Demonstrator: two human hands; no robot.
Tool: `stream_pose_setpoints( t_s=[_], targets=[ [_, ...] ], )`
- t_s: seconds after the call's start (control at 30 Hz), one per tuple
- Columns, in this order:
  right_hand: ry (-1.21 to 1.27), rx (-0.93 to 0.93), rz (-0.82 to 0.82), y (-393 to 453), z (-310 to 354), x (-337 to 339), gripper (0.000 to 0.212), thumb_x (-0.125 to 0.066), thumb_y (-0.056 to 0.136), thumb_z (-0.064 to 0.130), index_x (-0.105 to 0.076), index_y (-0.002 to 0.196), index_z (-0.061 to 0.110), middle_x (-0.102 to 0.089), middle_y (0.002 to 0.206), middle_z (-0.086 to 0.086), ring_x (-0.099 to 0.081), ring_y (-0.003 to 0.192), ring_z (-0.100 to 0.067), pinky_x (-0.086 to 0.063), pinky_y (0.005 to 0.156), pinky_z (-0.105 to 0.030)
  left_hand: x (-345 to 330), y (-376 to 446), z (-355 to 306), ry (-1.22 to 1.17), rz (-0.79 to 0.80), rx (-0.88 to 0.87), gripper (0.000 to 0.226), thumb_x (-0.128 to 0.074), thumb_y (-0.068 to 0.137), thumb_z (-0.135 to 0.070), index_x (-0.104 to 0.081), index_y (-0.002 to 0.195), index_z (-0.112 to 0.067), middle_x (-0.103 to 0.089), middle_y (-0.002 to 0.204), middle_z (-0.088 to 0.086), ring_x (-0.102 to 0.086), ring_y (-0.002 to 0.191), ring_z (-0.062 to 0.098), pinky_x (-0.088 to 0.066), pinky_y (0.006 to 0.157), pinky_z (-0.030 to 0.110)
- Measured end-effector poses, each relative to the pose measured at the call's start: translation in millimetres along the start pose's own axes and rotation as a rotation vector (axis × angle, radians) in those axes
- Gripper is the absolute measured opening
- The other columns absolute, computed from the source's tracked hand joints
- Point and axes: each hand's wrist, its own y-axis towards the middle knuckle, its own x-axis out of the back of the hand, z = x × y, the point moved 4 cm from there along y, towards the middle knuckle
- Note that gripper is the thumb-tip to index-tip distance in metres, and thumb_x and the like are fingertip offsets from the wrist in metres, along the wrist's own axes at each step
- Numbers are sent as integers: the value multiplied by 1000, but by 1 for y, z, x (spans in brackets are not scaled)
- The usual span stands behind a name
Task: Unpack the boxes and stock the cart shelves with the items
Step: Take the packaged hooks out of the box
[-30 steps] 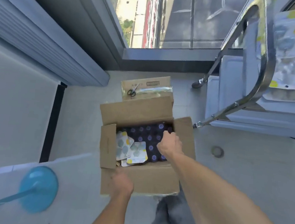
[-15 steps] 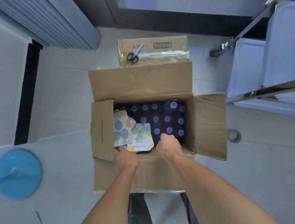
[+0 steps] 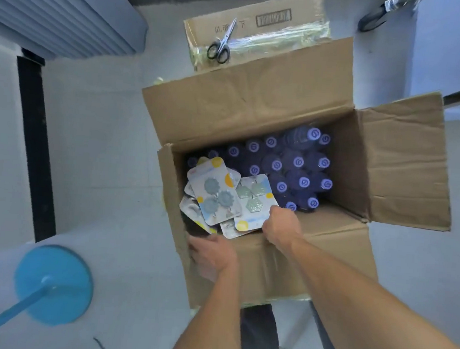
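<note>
Blue disc base (image 3: 53,284): at 8 o'clock on the pale floor (image 3: 108,164), a blue pole running off the lower-left edge; bare floor lies between it and the box.
Left hand (image 3: 211,255): at 6 o'clock of the box opening, fingers curled over the near-left rim of the open cardboard box (image 3: 314,244), gripping that edge.
Blister cards (image 3: 221,198): a loose, overlapping pile in the box's left part, each with yellow corner spots and three grey-green flower- or hexagon-shaped pieces; a blue band of print on them is too small to read.
Right hand (image 3: 281,228): just right of the cards, fingers closed on the lower right corner of the nearest card, pinching it at the near wall.
Dark bottles (image 3: 292,168): packed upright in the box's right part, purple caps each bearing a white swirl logo; no name legible.
Box flaps: far flap stands up at 12 o'clock, right flap splays out at 3 o'clock, leaving the opening uncovered from above.
Flattened carton (image 3: 276,21): beyond the far flap, printed with a barcode panel and a few characters too blurred to read; clear tape glints across it.
Scissors (image 3: 221,44): black-handled, lying on that carton's left end.
Cart (image 3: 453,54): pale panels and a metal bar at 2 o'clock, a caster at the top edge.
</note>
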Motion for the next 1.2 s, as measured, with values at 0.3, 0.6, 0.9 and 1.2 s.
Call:
stream_pose_setpoints(
  t_s=[0.3, 0.6, 0.9, 1.2],
  targets=[
    [82, -125, -133, 46, 41, -14, 25, -48, 93, 24, -58, 111, 11, -62, 113, -9, -59, 105, -31, -45, 77, -36, -20, 108, -31, 506, 274, -475, 26, -49, 93, -26, -63, 105, -8, -67, 106, 13, -60, 97, 34, -47, 80, 36],
    [39, 15, -248, 65, 45, -38, 24, -49, 90, 15, -56, 113, 9, -52, 119, -13, -49, 110, -31, -43, 80, -37, -74, 95, -45, 628, 212, -500, 35, -52, 92, -41, -63, 104, -10, -66, 106, 14, -61, 98, 35, -40, 74, 35],
    [30, 6, -340, 77, 34, -25, 26, -45, 95, 13, -48, 120, 13, -57, 110, -11, -62, 92, -34, -34, 64, -33, -81, 98, -62, 475, 179, -562, 37, -56, 93, -47, -55, 104, -11, -66, 102, 14, -61, 96, 37, -47, 80, 42],
    [-79, -54, -266, 83, 39, -28, 25, -46, 93, 12, -59, 115, 13, -58, 115, -9, -63, 99, -29, -36, 69, -31, -76, 99, -54, 387, 149, -346, 23, -50, 89, -28, -65, 94, -11, -67, 101, 11, -62, 94, 34, -48, 79, 37]
  ],
)
